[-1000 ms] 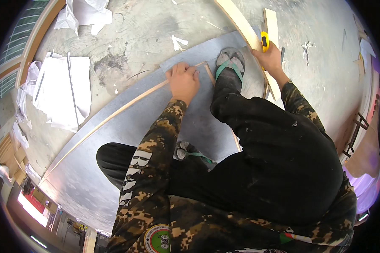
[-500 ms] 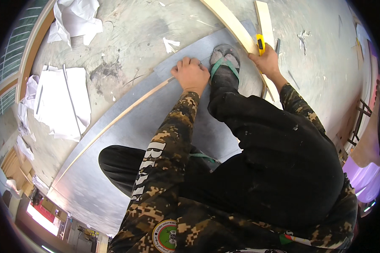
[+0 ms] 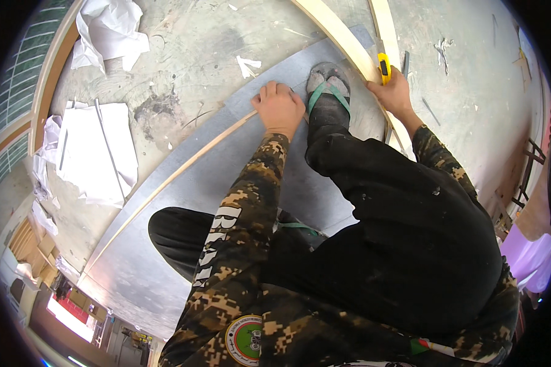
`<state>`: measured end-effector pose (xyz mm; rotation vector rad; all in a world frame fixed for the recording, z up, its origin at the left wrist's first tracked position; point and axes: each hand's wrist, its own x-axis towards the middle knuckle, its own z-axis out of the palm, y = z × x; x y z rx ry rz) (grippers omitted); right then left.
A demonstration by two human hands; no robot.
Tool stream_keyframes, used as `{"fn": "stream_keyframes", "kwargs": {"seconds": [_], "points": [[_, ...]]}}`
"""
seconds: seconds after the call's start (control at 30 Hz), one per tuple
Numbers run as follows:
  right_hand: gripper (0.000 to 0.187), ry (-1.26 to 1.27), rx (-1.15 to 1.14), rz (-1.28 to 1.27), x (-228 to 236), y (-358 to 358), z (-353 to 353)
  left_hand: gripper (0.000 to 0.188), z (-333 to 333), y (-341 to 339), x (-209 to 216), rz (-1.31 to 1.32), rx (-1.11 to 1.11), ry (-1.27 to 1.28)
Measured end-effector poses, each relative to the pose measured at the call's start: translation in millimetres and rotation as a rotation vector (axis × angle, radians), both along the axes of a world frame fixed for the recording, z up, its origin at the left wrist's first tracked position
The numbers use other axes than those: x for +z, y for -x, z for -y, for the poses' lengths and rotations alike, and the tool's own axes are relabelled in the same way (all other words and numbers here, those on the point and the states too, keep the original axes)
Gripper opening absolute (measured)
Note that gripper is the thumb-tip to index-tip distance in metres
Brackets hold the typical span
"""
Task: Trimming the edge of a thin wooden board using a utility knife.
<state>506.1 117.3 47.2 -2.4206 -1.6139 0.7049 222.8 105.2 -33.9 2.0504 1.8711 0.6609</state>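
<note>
My left hand [image 3: 280, 109] is closed over the upper end of a long thin wooden strip [image 3: 217, 140], pressing down on a large grey sheet [image 3: 214, 183] on the floor. The strip curves away to the lower left along the sheet. My right hand [image 3: 398, 95] grips a yellow utility knife [image 3: 384, 67], its fingers next to a curved pale wooden board [image 3: 343, 40]. The knife's blade is too small to make out. Between both hands, my foot [image 3: 329, 92] in a grey sock and green-strapped sandal stands on the sheet.
A second pale board [image 3: 384, 27] lies beside the curved one. Crumpled white paper [image 3: 107, 30] and a white sheet of paper [image 3: 98, 153] with dark thin strips lie on the left. A green-paned wooden frame [image 3: 58, 67] borders the far left. Scraps dot the concrete floor [image 3: 190, 49].
The whole view has shifted slightly. My left hand stays on the wooden strip and my right hand still holds the knife beside the curved board.
</note>
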Motion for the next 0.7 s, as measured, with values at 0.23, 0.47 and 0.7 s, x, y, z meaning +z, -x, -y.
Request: {"fn": "stream_keyframes", "kwargs": {"seconds": [0.23,0.47,0.7], "points": [[0.059,-0.043,-0.011,-0.047,-12.7,-5.3,8.1,0.010,-17.2,-3.3,26.3,0.182,0.245,-0.088],[0.072,0.005,-0.036,-0.041,-9.9,-7.0,6.8,0.020,-48.1,86.1,44.4,0.440,0.380,-0.114],[0.073,-0.050,-0.055,-0.053,-13.2,-3.3,10.4,0.036,-9.9,240.7,-4.2,-0.227,0.193,0.188]]}}
